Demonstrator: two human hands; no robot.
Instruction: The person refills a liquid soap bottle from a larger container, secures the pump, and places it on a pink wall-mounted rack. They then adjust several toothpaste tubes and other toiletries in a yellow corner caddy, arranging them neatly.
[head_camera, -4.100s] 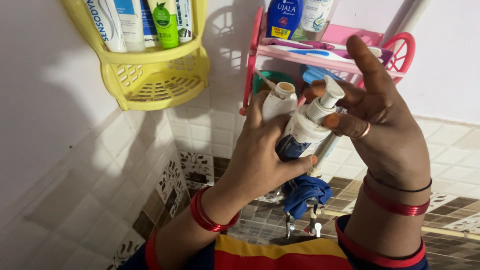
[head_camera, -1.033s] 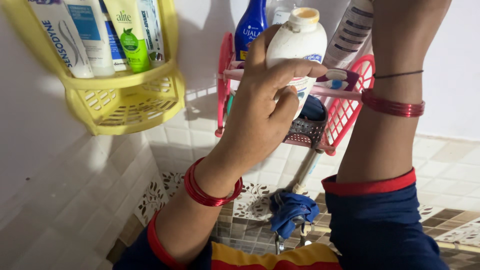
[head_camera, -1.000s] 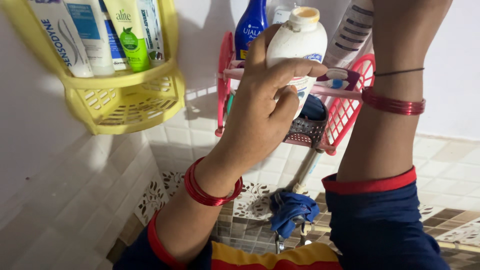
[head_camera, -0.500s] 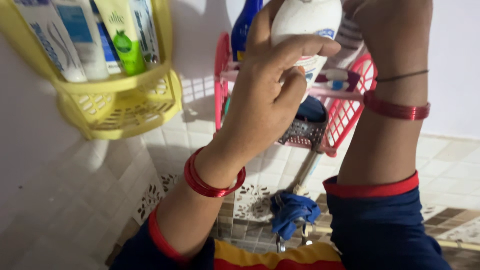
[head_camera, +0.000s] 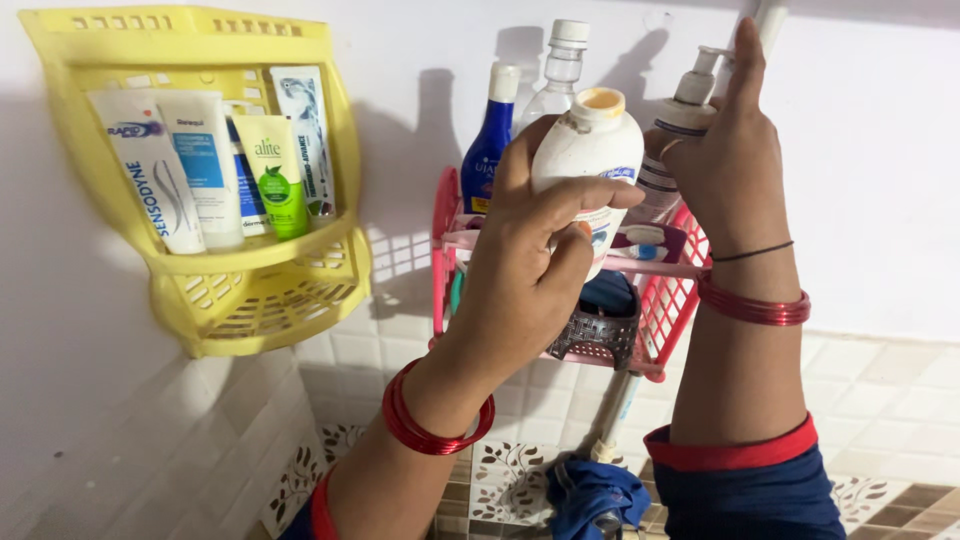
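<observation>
White plastic bottle with a pale yellow cap (head_camera: 588, 150), clasped in the left hand (head_camera: 520, 270) just beside the right hand (head_camera: 725, 160) gripping a white pump dispenser (head_camera: 680, 120) over the pink wire rack (head_camera: 670, 300), could knock neighbouring bottles off if crowded in.

This is a bathroom or wash corner in a home. A yellow plastic wall basket (head_camera: 250, 270) holds squeezy tubes of paste and cream (head_camera: 200, 165), and a pink plastic wall rack (head_camera: 670, 310) holds a blue bottle (head_camera: 487, 150), a clear bottle (head_camera: 560, 70) and a toothbrush (head_camera: 645, 240). Small pale tiles (head_camera: 900, 400) with a brown flower-patterned strip (head_camera: 510, 470) cover the lower wall
</observation>
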